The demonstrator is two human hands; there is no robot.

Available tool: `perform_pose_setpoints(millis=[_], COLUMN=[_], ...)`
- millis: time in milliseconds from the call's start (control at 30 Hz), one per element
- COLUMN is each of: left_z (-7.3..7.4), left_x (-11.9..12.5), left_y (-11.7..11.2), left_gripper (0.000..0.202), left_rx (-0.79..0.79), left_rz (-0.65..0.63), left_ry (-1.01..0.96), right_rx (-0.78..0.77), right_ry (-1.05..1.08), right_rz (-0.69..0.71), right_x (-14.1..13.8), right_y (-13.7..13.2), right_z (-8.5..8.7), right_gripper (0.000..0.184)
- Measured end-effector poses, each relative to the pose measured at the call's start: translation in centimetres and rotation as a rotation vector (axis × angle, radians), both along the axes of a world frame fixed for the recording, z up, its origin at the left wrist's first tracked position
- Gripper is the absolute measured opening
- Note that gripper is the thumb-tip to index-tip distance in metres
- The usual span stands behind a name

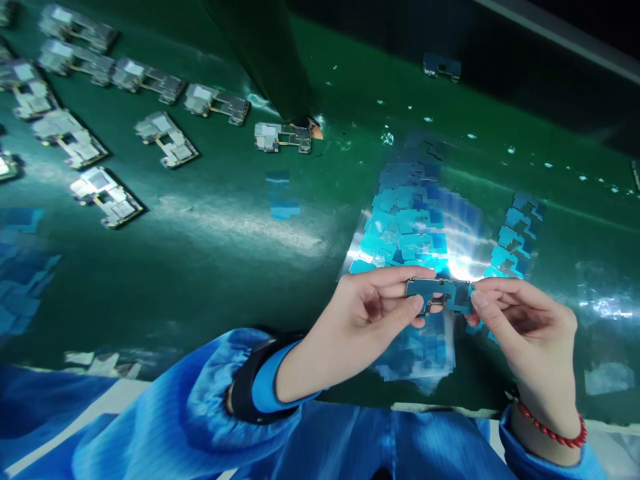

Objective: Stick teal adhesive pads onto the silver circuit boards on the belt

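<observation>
Between my two hands is a small circuit board (pixel 457 295) with a blue film on its upper face and a notch in its lower edge. My left hand (pixel 370 313) grips its left end, thumb in front and fingers behind. At the right end, my right hand (pixel 525 323) pinches the board's edge, or the film there, between thumb and index finger; which one I cannot tell. Just beneath the hands lies a clear sheet carrying rows of blue film stickers (pixel 405 230). A narrower strip of blue stickers (pixel 510 240) lies right of it.
Several bare circuit boards (pixel 113 200) are spread over the green mat (pixel 225 280) at the left. One board (pixel 283 137) lies at the foot of a dark post (pixel 265 60). Another blue-covered board (pixel 442 67) sits at the back. More blue film (pixel 25 280) is at the left edge.
</observation>
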State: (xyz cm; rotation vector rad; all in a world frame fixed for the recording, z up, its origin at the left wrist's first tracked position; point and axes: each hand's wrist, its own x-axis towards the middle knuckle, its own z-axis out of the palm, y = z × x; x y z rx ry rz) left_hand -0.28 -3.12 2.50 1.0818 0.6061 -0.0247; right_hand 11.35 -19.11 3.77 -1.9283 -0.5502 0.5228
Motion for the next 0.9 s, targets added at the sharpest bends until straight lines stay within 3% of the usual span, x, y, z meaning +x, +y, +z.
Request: perform_pose_setpoints(millis=[167,433,600,700,900], left_z=[0.5,0.0,0.2,0.1,-1.2], left_x=[0.2,-0.1,0.0,0.1,0.5], left_y=[0.2,0.1,0.1,-0.2,-0.4], left_gripper=[0.027,0.024,0.025,0.028,0.04], left_rx=[-0.026,-0.042,-0.07,-0.111,-0.12], left_rz=[0.02,0.047,0.031,0.024,0.01], left_ry=[-0.031,-0.069,-0.043,-0.06,-0.088], right_rx=[-0.005,0.002,0.091,0.099,0.092], right_ry=[0.005,0.027,0.14,0.219,0.325], right_rz=[-0.004,-0.065,-0.029,0.007,0.021], right_x=[0.1,0.4,0.2,-0.1,0.0], right_y=[0.1,-0.4,-0.3,0.1,0.3], right_z=[0.1,-0.4,-1.0,-1.6,-3.5], right_gripper=[0.006,0.003,0.018,0.016,0.026])
